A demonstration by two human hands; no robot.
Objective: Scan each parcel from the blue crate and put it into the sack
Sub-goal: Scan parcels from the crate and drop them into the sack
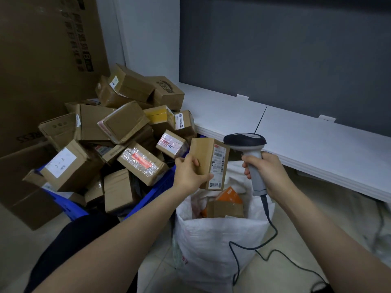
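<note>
One parcel [203,153] clamped in our left hand [187,172]; its label [219,166], just right of the fingertips [208,177], faces the scanner [245,141] our right hand [268,170] grips: we should aim squarely.

- Blue plastic crate [161,186]: one.
- White woven sack [211,240]: one.
- Small brown cardboard parcels [124,121] heaped in the crate: at least fifteen, others part-hidden.
- Labelled brown cardboard parcel [208,161], held: one.
- Inside the sack: two, one brown parcel [224,209], one orange parcel [231,195].
- Grey corded handheld scanner [245,141]: one.
- Hands: two, left hand [188,172], right hand [269,170].
</note>
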